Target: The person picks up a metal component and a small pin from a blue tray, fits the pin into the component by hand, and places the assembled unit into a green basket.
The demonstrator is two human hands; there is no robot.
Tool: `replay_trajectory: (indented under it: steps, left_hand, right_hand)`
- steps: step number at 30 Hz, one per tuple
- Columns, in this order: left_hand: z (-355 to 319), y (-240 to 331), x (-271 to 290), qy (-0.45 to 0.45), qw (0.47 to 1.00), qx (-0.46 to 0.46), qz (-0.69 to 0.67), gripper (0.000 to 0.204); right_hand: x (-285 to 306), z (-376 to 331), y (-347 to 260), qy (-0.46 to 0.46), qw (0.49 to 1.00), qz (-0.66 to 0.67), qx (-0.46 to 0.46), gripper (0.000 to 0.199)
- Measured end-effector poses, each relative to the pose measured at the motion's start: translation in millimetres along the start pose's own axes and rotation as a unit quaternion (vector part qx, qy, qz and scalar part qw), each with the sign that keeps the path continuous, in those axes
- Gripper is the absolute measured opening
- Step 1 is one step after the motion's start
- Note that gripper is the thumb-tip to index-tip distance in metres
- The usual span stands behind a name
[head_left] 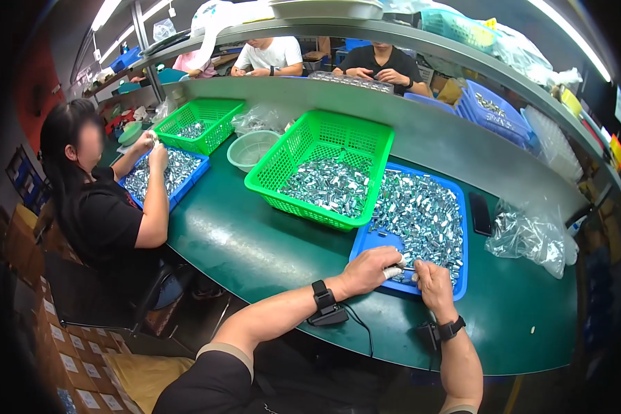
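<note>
My left hand (370, 270) and my right hand (435, 284) meet over the near edge of a shallow blue tray (464, 248). White coverings wrap some of my fingertips. Pinched between both hands is a small, shiny metal part (408, 268), mostly hidden by the fingers; its exact kind is too small to make out. Loose small silver metal parts (424, 214) fill most of the tray, and bare blue bottom shows at its left near side. A green perforated basket (317, 214), holding more of these parts, stands against the tray's left side, partly over it.
A phone (480, 214) and a clear plastic bag (531, 238) lie right of the tray. Left of the basket is a pale green bowl (250, 150). A co-worker (110, 200) handles parts over another blue tray (186, 186). A metal shelf (324, 29) spans overhead.
</note>
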State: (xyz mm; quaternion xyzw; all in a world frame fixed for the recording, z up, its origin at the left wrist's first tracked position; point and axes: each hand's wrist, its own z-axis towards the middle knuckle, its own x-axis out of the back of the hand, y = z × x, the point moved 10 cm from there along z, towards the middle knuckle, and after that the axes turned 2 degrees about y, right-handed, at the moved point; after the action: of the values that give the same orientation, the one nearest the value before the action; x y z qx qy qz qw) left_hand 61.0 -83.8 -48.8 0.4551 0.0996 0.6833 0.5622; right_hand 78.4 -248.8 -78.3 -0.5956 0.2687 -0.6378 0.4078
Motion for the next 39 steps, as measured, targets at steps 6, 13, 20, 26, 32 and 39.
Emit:
replay_trajectory:
  steps: [6,13,20,26,32,39]
  left_hand:
    - [-4.0,-7.0,9.3,0.034,0.999,0.036,-0.02,0.015]
    - [-3.3,-14.0,6.4,0.04,0.996,0.067,-0.041,0.015]
    - [-3.7,-10.9,10.7,0.035,0.997,0.063,-0.028,0.014]
    - [-3.0,-7.1,8.4,0.029,0.997,0.069,-0.024,0.015]
    - [-1.9,-8.6,8.9,0.018,0.996,0.091,-0.017,0.015]
    - [-0.5,-4.2,9.7,0.025,0.997,0.07,-0.02,0.017]
  right_hand:
    - [-1.2,13.9,-12.5,-0.046,0.998,0.043,-0.004,0.029]
    - [0.8,18.6,-1.7,-0.05,0.989,0.14,-0.009,0.019]
    - [-4.5,13.2,16.7,-0.08,0.995,0.043,-0.036,0.021]
    - [-2.0,9.9,2.4,-0.035,0.993,0.114,-0.002,0.02]
    - [-1.6,7.8,0.4,-0.053,0.981,0.185,-0.037,0.013]
    - [-6.0,12.2,15.0,-0.083,0.992,0.089,-0.037,0.011]
